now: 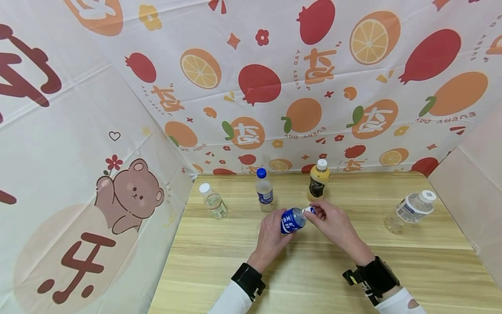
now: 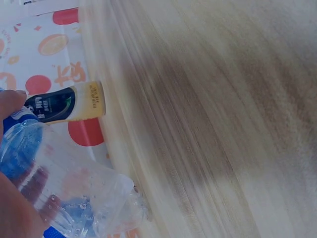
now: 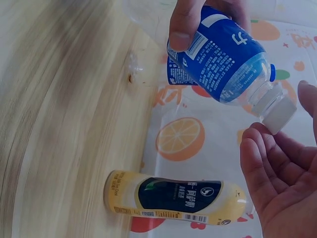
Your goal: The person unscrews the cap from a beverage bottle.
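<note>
My left hand (image 1: 271, 233) grips a clear plastic bottle with a blue label (image 1: 291, 221), tilted above the table, its neck toward my right hand. In the right wrist view the left thumb presses on the blue label (image 3: 218, 54). A white cap (image 3: 280, 115) sits on the bottle's mouth. My right hand (image 1: 333, 222) is at this cap. Its bent fingertips (image 3: 257, 130) touch or nearly touch the cap's underside, while the thumb stands apart from it. Left wrist view: the clear lower part of the bottle (image 2: 74, 183) lies within the hand's grasp.
On the wooden table (image 1: 219, 270) stand a white-capped clear bottle (image 1: 215, 201) at left, a blue-capped bottle (image 1: 264, 191) behind the hands, a yellow bottle with a dark label (image 1: 318, 181), and a clear bottle (image 1: 413, 208) at right. A fruit-printed cloth (image 1: 282, 87) hangs behind.
</note>
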A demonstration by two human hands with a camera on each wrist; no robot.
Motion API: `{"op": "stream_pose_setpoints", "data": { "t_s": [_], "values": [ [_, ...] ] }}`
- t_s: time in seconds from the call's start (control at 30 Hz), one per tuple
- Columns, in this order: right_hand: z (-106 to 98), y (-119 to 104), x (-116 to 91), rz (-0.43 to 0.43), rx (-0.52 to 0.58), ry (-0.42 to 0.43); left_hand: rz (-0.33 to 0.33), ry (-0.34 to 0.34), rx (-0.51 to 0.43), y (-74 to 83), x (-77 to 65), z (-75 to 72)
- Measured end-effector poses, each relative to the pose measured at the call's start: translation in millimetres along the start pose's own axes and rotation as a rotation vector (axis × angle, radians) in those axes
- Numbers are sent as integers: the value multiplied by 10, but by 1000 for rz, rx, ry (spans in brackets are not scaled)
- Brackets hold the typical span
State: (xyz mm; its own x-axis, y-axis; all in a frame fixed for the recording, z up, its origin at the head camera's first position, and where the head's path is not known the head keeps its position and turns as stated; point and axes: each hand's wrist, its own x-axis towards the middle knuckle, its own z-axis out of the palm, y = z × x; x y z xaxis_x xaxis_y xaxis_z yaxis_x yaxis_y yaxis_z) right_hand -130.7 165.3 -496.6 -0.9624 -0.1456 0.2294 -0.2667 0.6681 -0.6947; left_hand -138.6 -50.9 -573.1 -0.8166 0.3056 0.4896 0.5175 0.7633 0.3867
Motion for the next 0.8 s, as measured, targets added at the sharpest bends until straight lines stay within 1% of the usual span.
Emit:
{"op": "stream_pose_setpoints", "data": {
  "t_s": [0.13,0.23,0.43,0.53,0.67,0.8],
  "values": [
    [13,3,2,-8,4,4,-11,-14,2,9,-1,-11],
    [13,3,-2,-30,7,4,-9,-18,-17,3,-5,-15],
    [-1,12,-6,-99,36,-24,14,-34,-104,-23,-26,-11],
    [3,30,-2,-137,60,-45,1,-64,-142,-35,-42,-9],
    [19,56,-1,-188,77,-54,-30,-94,-167,-37,-57,-10],
    [26,63,2,-226,84,-45,-39,-90,-188,-37,-57,-12]
  ]
}}
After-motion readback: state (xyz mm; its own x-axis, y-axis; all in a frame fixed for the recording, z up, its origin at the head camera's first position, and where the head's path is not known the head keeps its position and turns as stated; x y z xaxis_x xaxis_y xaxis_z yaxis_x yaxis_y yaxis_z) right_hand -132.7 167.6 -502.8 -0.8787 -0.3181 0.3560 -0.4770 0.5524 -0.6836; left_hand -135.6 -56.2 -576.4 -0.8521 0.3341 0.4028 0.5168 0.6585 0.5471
